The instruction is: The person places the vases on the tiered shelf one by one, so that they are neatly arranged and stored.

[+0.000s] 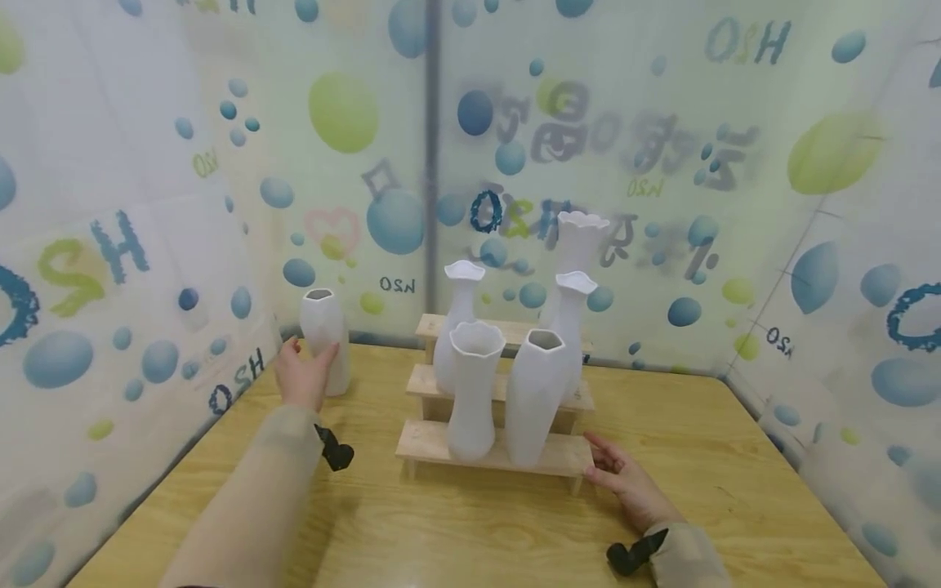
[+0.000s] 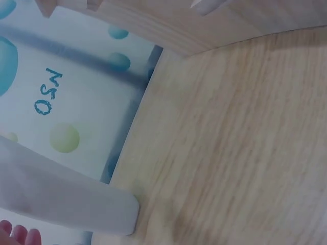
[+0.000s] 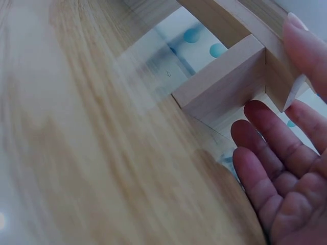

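Note:
At the left of the head view a white vase (image 1: 323, 327) with a faceted rim stands upright on the table. My left hand (image 1: 305, 371) is right at it, thumb toward its near face and fingers along its left side. In the left wrist view several fingertips (image 2: 23, 236) show beside the vase (image 2: 61, 189), uncurled. A stepped wooden stand (image 1: 426, 437) carries several white vases, among them a flared one (image 1: 474, 392) and a tilted-looking one (image 1: 532, 400) on the lowest step. My right hand (image 1: 621, 478) holds the right end of that step between thumb and index finger; its other fingers hang loosely.
The wood-grain table (image 1: 470, 531) meets patterned curtain walls (image 1: 515, 122) at the back and sides. On the upper steps stand a narrow-necked vase (image 1: 459, 318), another wavy-rimmed vase (image 1: 576, 286) and a taller ruffled one (image 1: 583, 237) behind.

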A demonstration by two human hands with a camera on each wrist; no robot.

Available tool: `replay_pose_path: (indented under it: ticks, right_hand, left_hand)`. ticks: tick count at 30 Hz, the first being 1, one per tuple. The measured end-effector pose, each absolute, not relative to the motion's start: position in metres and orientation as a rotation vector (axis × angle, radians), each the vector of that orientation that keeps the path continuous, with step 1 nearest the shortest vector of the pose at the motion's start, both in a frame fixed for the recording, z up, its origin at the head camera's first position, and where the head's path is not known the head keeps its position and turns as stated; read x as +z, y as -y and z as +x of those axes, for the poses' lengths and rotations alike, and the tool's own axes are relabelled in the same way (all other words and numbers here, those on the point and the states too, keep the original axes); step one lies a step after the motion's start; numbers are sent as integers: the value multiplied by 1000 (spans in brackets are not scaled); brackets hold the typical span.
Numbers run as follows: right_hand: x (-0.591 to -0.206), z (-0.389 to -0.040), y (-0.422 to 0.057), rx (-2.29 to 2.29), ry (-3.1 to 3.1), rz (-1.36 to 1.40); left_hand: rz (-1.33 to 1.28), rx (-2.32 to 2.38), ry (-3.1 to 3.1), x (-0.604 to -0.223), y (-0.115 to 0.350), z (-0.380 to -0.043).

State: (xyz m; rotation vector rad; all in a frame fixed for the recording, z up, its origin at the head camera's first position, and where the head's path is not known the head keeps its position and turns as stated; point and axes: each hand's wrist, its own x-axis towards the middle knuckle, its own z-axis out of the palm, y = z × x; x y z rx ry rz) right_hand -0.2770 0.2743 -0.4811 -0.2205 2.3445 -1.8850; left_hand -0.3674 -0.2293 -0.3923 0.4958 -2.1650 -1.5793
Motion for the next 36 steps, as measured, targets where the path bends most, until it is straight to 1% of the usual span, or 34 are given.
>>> replay_pose_path:
  ticks: [7,13,17,26,36]
  right_hand:
    - [-481,-279,-275,-1887,-2340,-246]
    - [-480,-278,-275,-1895,-2327,-304]
    - [-479,-277,-275,-1899,-2320,-296]
    - [-480,-277,-276,-1898,-2299,-345]
    - [-480,-278,-278,-1895,-2298,-338]
  left_hand:
    - [513,-1596,2185,-379,228,-380]
    - [487,-1684,2178,-380,232,-392]
    - [456,-1765,2154,-383,234,-398]
    - [460,-1743,2168,-384,236,-404]
    - [469,-1669,2224,-386,239,-408]
